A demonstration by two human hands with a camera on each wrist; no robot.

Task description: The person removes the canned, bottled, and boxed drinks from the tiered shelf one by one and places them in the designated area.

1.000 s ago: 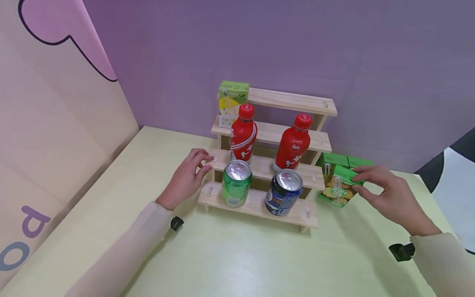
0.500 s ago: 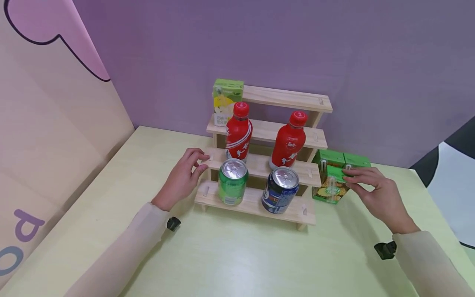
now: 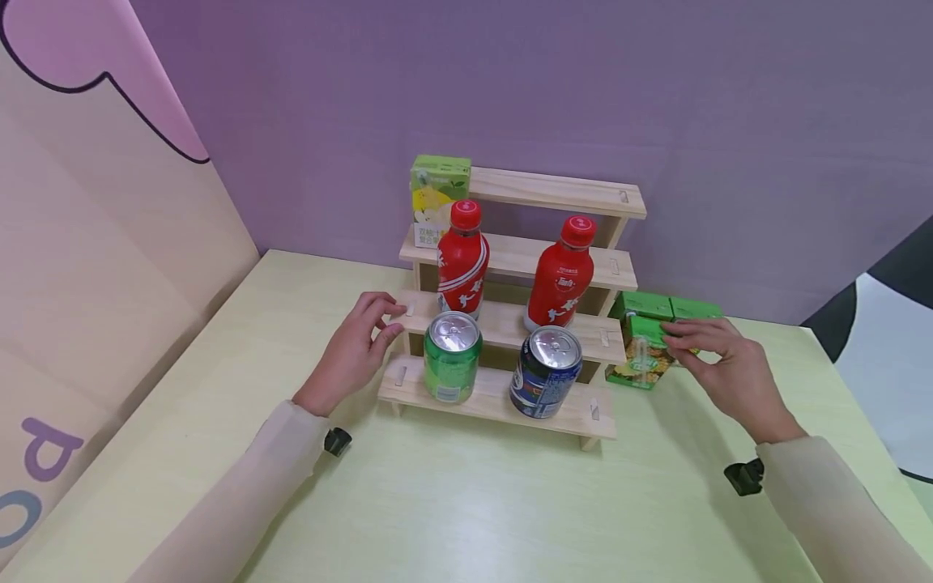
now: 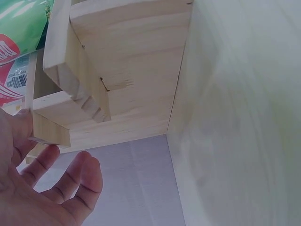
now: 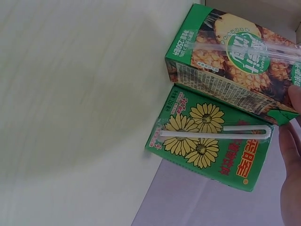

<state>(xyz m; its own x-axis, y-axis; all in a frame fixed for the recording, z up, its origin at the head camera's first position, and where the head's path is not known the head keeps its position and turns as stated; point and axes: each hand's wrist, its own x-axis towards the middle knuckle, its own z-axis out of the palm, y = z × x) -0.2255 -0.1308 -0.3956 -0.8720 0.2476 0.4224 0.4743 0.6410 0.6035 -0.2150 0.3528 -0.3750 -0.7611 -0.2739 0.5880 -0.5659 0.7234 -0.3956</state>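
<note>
"Where was the pineapple carton [image 5: 240, 61]?"

"Just beside the right edge of the wooden stand [image 3: 503, 321], in front of the green cartons [image 3: 645, 304]. The right hand [image 3: 736, 368] pinched it by a top edge, thumb on one side, fingers on the other. I couldn't tell whether its base met the tabletop [image 3: 452, 502]."

"Any room there?"

"Little leftward or behind: stand on one side, chrysanthemum carton [image 5: 207, 141] close against its back. Tabletop stretched away toward the person and the right edge."

"And the left hand [image 3: 348, 352]?"

"Thumb and forefinger pinched the second shelf's left end; the other fingers curved loosely."

"On the shelves?"

"Two cans [image 3: 452, 372] at the bottom, two red bottles [image 3: 561, 287] above, each pair with a gap between."
</note>
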